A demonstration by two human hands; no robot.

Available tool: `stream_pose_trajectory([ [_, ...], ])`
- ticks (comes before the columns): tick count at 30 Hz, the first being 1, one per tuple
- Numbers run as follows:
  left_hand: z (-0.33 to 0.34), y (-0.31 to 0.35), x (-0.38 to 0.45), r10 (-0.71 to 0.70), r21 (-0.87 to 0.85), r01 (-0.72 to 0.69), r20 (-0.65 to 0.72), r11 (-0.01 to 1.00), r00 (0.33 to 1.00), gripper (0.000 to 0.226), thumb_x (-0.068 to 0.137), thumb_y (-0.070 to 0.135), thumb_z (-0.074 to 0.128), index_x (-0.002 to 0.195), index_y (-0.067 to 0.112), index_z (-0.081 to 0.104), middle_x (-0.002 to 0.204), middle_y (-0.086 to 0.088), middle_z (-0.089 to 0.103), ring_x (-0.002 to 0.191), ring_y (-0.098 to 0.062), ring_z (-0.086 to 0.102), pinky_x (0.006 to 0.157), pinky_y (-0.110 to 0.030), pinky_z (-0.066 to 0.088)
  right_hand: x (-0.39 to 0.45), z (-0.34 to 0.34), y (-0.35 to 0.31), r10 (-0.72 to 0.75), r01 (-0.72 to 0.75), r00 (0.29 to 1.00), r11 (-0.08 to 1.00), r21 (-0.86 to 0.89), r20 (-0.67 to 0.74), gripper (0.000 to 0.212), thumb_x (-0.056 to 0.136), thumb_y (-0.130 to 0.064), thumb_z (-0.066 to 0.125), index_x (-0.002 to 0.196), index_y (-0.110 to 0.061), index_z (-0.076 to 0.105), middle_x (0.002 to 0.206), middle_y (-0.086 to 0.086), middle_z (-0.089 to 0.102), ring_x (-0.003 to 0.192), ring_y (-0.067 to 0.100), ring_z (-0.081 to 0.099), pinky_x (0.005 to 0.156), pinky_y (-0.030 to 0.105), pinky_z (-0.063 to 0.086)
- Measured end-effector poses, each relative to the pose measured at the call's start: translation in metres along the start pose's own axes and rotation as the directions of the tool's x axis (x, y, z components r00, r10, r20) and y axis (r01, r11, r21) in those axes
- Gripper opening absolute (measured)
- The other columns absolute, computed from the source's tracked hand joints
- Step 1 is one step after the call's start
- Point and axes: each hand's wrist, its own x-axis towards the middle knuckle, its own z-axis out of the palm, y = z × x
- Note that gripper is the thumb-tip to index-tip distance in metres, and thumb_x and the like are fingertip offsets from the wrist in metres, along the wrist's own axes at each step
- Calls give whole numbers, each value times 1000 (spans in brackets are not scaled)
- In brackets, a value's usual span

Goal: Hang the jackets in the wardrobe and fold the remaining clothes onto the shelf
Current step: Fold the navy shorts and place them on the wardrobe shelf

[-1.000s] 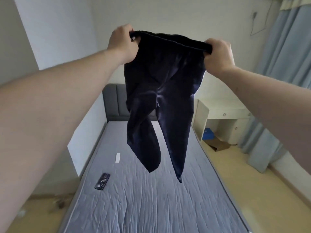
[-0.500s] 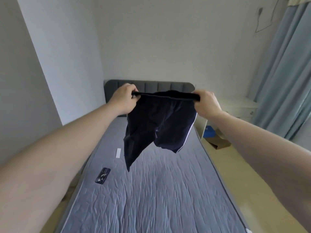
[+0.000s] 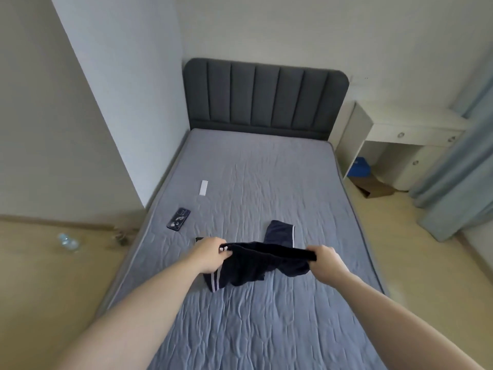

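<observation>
Head: hands (image 3: 269, 259) gripping trousers (image 3: 256, 268) waistband

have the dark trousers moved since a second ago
Yes. The dark trousers have come down from high against the wall to the mattress, their legs now lying on it, while left hand and right hand grip the waistband.

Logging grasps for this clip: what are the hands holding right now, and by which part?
Both hands hold the dark navy trousers by the waistband: left hand at one end, right hand at the other. The legs lie on the mattress.
</observation>
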Motion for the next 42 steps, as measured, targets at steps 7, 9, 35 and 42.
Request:
stream_pose_trajectory([
  [7, -10, 27, 38, -126, -209, 114, -46, 971, 991, 20, 102, 28, 57, 101, 11, 67, 96, -9, 70, 87, -27, 68, 73, -30, 46, 34, -23, -10, -19, 19, 1000, 1000, -1, -15, 40, 80, 3, 43, 91, -19, 74, 82, 8, 69, 75, 29, 65, 64, 34, 54],
  [9, -48, 53, 58, -107, -241, 63, -175, 969, 979, 21, 103, 28, 57, 109, 10, 65, 107, -11, 68, 94, -27, 60, 78, -28, 39, 54, -61, -31, -70, 71, 992, 997, 5, -102, 36, 80, 5, 47, 92, -16, 74, 84, 10, 69, 86, 35, 66, 68, 34, 51],
  [35, -235, 158, 84, 359, -45, -575, -741, 817, 567, 15, 95, 23, 65, 108, 15, 68, 107, 4, 70, 101, -13, 63, 90, -25, 50, 96, -224, -112, -290, 590, 567, 796, 134, -771, 54, 74, 7, 43, 106, -21, 76, 121, -10, 66, 113, 4, 58, 92, 4, 40],
  [42, -63, 49, 39, 262, -227, -429, -522, 874, 812, 10, 92, 9, 70, 99, 16, 68, 98, 8, 71, 95, -10, 66, 87, -29, 50, 49, -60, -19, -307, 522, 758, 815, 252, -576, 47, 74, 6, 52, 95, -30, 74, 103, -18, 67, 100, 3, 63, 79, 8, 46],
])
